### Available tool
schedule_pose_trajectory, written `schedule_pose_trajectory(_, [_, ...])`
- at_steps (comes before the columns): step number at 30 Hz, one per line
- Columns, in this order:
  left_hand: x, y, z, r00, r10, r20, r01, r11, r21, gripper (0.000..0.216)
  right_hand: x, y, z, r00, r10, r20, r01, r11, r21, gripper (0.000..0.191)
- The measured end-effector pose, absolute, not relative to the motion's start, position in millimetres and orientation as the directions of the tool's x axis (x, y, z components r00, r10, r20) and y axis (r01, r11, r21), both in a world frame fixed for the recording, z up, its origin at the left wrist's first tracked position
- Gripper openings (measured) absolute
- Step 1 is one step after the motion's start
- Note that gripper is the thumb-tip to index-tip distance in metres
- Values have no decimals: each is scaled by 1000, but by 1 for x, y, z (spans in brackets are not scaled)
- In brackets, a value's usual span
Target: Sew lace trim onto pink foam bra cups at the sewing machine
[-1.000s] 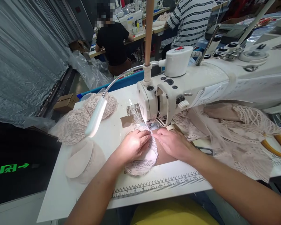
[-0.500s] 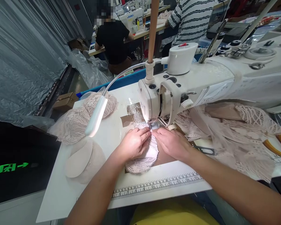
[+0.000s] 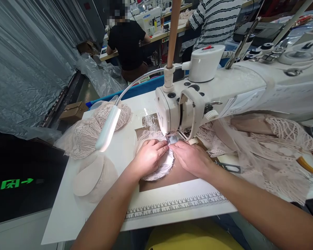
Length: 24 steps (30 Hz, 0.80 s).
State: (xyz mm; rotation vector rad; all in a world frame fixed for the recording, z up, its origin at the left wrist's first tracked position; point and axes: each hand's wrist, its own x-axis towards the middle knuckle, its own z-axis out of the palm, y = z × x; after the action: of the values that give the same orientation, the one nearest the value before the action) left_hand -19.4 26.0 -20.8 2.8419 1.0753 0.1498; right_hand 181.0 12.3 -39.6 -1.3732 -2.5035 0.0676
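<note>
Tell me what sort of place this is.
Most likely a garment sewing workshop: a white industrial sewing machine, heaps of pale pink lace pieces, and other people seated at more white sewing machines behind.

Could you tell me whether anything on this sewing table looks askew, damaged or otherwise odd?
Nothing stands out: the left hand and right hand rest on the lace piece at the sewing machine.

Pale lace piece (image 3: 160,170) flat under sewing-machine needle
</note>
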Motion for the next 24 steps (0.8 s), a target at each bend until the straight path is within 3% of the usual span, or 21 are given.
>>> schedule_pose_trajectory(12, [-23,31,-28,765,622,167,598,-783,173,39,184,13,-43,-518,812,270,787,576,-222,34])
schedule_pose_trajectory(17, [-23,33,-24,752,635,175,603,-771,207,35,188,14,-41,-538,811,229,750,585,-310,33])
schedule_pose_trajectory(24, [-22,37,-26,714,677,181,648,-736,194,34,188,18,-46,-536,811,236,746,585,-318,34])
